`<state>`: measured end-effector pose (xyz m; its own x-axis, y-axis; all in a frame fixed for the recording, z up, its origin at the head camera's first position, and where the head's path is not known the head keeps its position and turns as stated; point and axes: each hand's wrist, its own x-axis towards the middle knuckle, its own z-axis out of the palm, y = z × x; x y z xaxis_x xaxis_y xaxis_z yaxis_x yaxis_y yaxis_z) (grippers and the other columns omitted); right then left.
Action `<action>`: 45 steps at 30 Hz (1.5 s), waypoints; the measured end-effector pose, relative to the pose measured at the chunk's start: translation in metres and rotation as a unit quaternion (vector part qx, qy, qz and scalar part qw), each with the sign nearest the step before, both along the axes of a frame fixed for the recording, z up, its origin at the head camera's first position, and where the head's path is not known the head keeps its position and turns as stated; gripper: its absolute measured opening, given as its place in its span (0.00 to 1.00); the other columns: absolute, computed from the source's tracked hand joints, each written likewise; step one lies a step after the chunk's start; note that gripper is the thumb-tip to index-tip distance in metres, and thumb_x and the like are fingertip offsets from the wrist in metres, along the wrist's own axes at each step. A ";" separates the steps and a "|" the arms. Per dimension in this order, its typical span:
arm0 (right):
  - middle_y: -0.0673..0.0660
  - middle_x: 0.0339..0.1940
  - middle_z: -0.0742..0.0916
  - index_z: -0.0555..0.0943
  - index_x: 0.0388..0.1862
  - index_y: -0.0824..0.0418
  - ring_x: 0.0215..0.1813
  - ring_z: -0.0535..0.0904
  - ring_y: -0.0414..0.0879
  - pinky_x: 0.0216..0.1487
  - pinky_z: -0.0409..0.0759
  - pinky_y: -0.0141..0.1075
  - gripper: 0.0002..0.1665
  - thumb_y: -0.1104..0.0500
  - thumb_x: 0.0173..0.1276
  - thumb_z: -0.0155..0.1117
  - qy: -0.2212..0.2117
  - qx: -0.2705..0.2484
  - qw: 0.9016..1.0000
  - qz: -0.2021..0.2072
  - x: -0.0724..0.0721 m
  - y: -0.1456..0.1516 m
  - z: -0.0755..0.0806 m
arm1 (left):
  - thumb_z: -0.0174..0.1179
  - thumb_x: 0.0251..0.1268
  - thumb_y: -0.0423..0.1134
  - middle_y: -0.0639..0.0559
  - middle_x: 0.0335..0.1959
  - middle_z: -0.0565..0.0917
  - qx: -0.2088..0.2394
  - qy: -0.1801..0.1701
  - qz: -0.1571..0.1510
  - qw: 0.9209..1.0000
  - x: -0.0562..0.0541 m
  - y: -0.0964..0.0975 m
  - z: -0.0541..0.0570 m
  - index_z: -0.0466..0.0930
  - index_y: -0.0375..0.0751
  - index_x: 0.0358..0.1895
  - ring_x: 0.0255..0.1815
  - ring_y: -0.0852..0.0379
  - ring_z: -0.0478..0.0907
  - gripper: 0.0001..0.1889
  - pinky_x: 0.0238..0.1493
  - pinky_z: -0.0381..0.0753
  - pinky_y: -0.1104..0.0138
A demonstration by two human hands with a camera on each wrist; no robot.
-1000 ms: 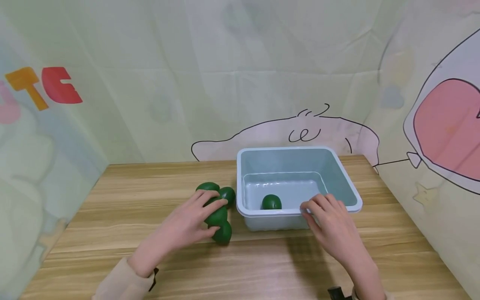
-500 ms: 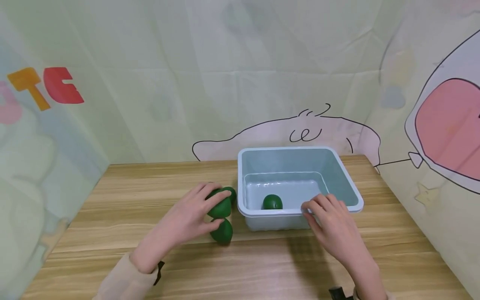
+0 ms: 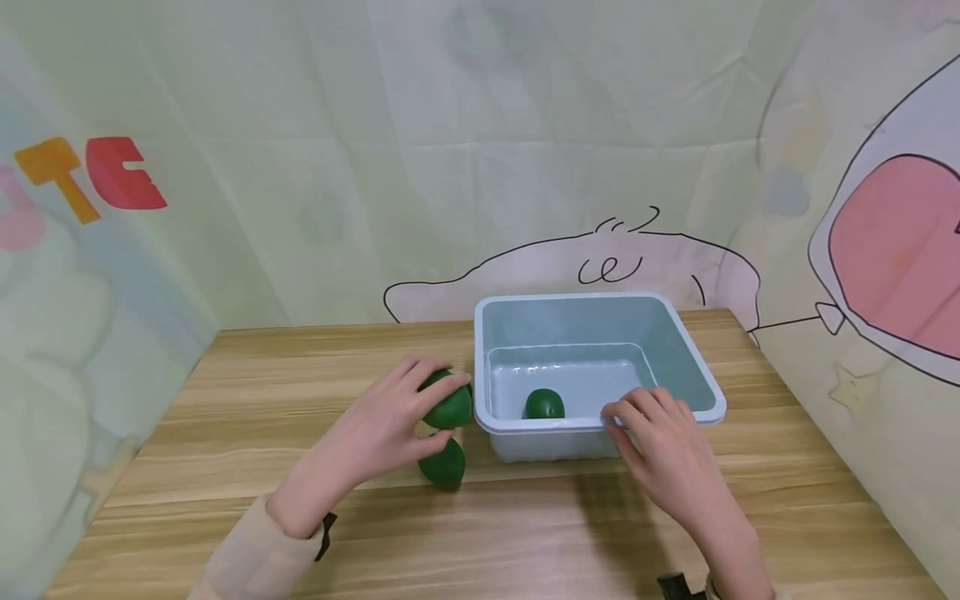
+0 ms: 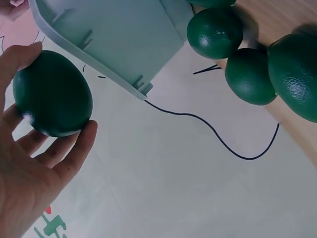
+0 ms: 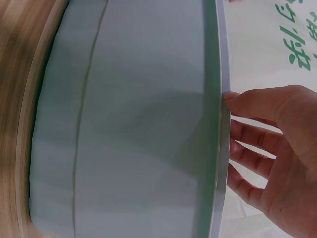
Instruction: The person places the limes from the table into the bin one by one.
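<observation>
My left hand [image 3: 378, 421] grips a smooth, dark green, egg-shaped fruit [image 4: 52, 94] between thumb and fingers. In the left wrist view, that fruit is apart from the others, beside the basin's rim. Another green fruit [image 3: 443, 465] lies on the table just below the thumb in the head view. Several more green fruits [image 4: 250, 77] sit close together in the left wrist view, mostly hidden by the left hand from the head. My right hand [image 3: 663, 450] pinches the front rim of a pale blue plastic basin [image 3: 592, 425]. One green fruit [image 3: 544, 404] rests inside the basin near its front wall.
A wood-grain table [image 3: 300, 358] carries the basin, toward its back right. Behind and at both sides hangs a pale printed cloth [image 3: 337, 167] with cartoon drawings. The basin's left wall stands right beside the held fruit.
My left hand has taken hold of a green fruit, lifted it off the group and moved it slightly right and toward the basin. The right hand stays on the rim.
</observation>
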<state>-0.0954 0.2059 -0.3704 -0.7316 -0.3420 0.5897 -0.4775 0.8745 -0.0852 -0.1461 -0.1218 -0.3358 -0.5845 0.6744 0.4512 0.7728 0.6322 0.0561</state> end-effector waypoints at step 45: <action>0.49 0.34 0.82 0.82 0.35 0.54 0.39 0.72 0.46 0.36 0.67 0.38 0.10 0.64 0.55 0.71 -0.007 -0.004 1.000 0.005 0.000 -0.001 0.002 | 0.64 0.54 0.41 0.46 0.58 0.75 0.016 0.016 -0.029 0.999 -0.016 0.031 0.034 0.74 0.47 0.61 0.55 0.50 0.71 0.27 0.54 0.77 0.61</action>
<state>-0.0949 0.2053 -0.3689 -0.7362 -0.3449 0.5823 -0.4845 0.8693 -0.0977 -0.1623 -0.0904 -0.3017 -0.5289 0.6919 0.4914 0.8104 0.5838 0.0503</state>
